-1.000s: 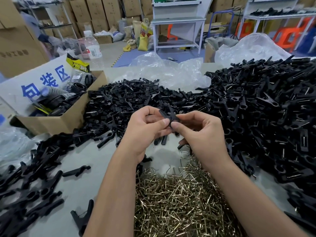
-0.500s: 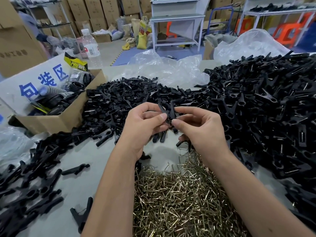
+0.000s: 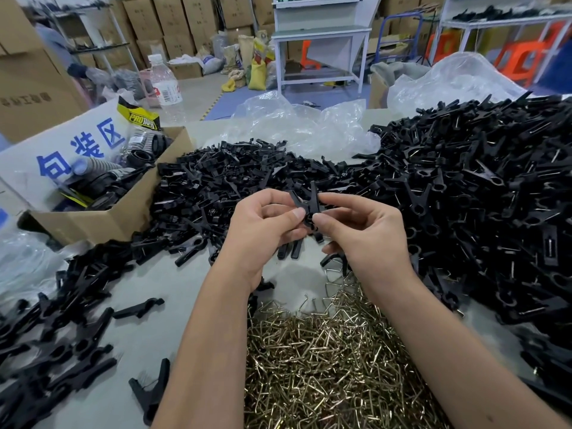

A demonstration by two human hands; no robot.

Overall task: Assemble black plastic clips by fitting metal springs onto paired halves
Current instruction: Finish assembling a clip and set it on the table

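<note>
Between both hands I hold a black clip (image 3: 306,203), two plastic halves crossed in an X above the table. My left hand (image 3: 263,230) pinches it from the left with thumb and fingers. My right hand (image 3: 362,233) pinches it from the right, thumb tip against its middle. More black pieces stick out below my left fingers. A heap of brass-coloured metal springs (image 3: 325,360) lies under my wrists. Loose black halves (image 3: 223,181) are piled behind my hands. Whether a spring sits on the held clip is hidden by my fingers.
A big mound of black clips (image 3: 483,193) fills the right side. An open cardboard box (image 3: 102,221) with tape rolls stands at the left. Scattered black pieces (image 3: 55,342) cover the near left. Crumpled clear plastic bags (image 3: 297,125) and a water bottle (image 3: 165,88) lie beyond.
Both hands have lifted the clip slightly up and away from me. The halves stand more clearly crossed between my fingertips now.
</note>
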